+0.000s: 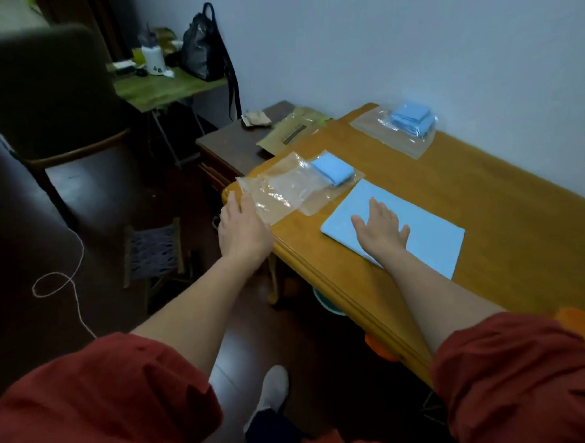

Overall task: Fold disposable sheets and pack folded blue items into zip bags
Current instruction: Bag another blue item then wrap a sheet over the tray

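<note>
The right grip [381,228] is pressing spread on the blue sheet [424,238], the left grip [242,229] is touching the zip bag [282,189] flat, maybe nudging it off the counter [485,184].

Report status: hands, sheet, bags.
Left hand open, touching near clear plastic zip bag. Right hand pressing flat light-blue disposable sheet. Folded blue piece inside that bag. Nothing blocking.

The room is dim and bluish, with soft, even light and faint shadows. The worktop [452,186] shows mild sheen, the floor [89,184] is murky, and wide-angle bending curves the slightly soft edges.
</note>
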